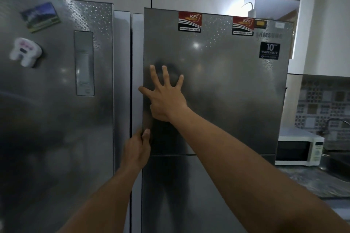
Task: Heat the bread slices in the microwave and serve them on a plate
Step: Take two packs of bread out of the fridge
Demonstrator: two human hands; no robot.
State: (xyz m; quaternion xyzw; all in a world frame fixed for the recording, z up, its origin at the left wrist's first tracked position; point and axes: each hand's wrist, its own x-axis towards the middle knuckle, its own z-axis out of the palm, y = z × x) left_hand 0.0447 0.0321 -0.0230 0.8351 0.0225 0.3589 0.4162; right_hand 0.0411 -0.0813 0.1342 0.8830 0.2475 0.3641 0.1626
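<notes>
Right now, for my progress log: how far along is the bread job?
Nothing looks done: no bread or plate shows. In hand: the right hand presses flat on the right fridge door, and the left hand grips its edge. Left: fetching bread, heating it in the shut microwave, plating.

A home kitchen: a steel fridge (217,85) dotted with magnets (25,52) and stickers (190,21), a white microwave (299,147) on the table (310,179) at right, patterned wall tiles (322,100).
</notes>
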